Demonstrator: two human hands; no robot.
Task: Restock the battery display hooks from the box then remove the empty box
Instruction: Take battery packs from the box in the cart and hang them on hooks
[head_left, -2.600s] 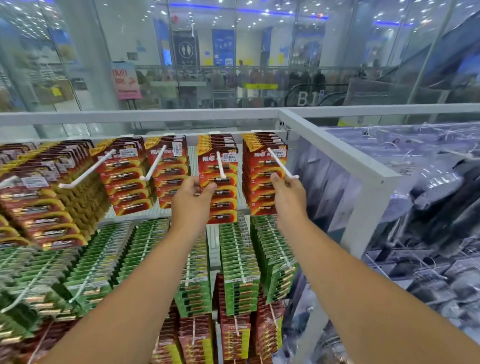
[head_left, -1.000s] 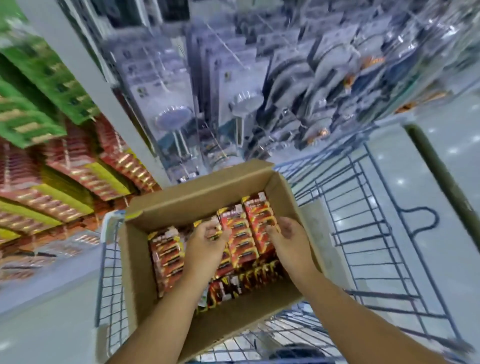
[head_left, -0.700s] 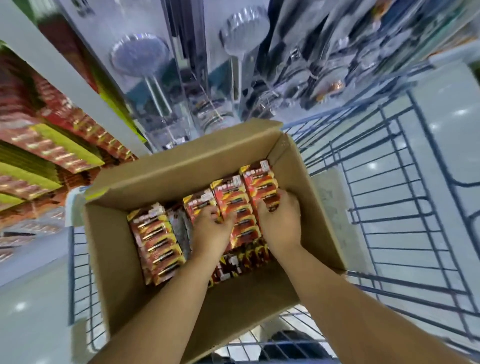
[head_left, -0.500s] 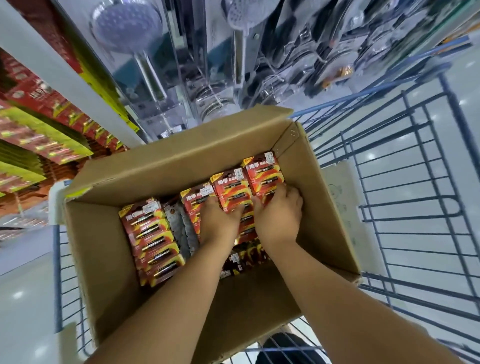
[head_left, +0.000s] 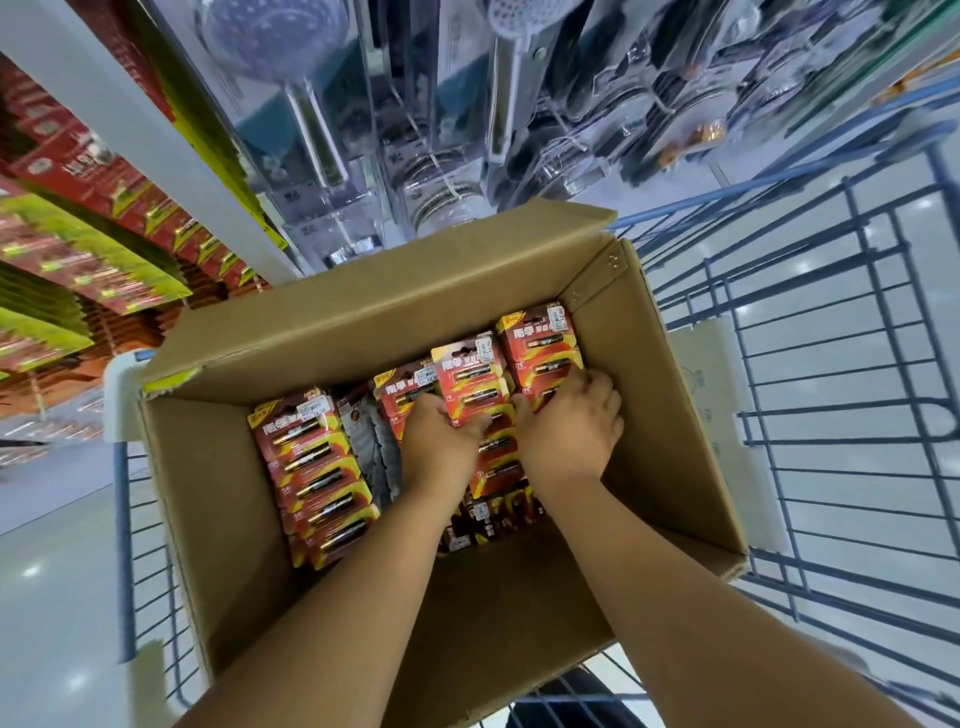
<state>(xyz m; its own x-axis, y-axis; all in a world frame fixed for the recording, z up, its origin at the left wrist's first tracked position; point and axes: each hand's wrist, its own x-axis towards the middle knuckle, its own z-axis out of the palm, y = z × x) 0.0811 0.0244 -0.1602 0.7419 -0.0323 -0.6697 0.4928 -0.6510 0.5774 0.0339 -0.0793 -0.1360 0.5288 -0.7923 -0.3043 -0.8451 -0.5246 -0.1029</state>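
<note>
- Cardboard box (head_left: 249, 519) sits open in the blue wire trolley (head_left: 841, 415), and both hands are now down inside it, among the rows of red battery packs (head_left: 311, 462).
- Left hand (head_left: 439, 447) lies curled over the middle row, fingers wrapped onto a stack of packs (head_left: 470, 384); right hand (head_left: 569, 431) is curled onto the right-hand row (head_left: 540, 348), fingertips dug in at its edge. Both look to be gripping packs, though how many each holds is hidden under the knuckles.
- Compared with half a second ago, the hands sit slightly deeper and closer together, and the fingers have closed more tightly on the stacks.
- Compared with the earliest frame, the view has swung from the display hooks, where both hands were up at the white pegs, down to the box in the trolley.
- My reading: one hanging round is finished and a fresh handful is being gathered, so restocking is mid-way.
- Several full rows remain in the box, including an untouched row at the left, so removing the box is a long way off.
- Hanging battery displays (head_left: 78, 249) show at the left edge, and shower heads in clear packaging (head_left: 291, 78) hang above the box.
</note>
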